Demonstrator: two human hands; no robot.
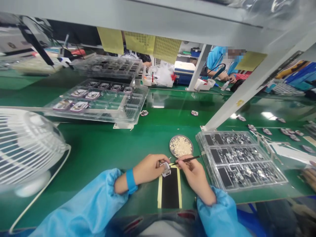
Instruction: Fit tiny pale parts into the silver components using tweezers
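My left hand (153, 168), with a blue wrist band, is closed on a small silvery device casing (166, 170). The casing is over the top end of a black pad (170, 192) edged with yellow tape. Between the fingers of my right hand (194, 171) is a pair of dark tweezers (189, 159), its thin tip pointing left, close to the casing. Whether the tip touches the casing I cannot tell. Just beyond both hands sits a round dish (181, 146) full of small pale pieces.
At right lies a clear compartment tray (243, 161) of small parts. A white fan (29, 144) stands left. Stacked trays (98, 102) hold several casings on a raised shelf. A slanted white post (229, 93) rises right. Other people (222, 65) work across the bench, and a hand (309, 176) shows far right.
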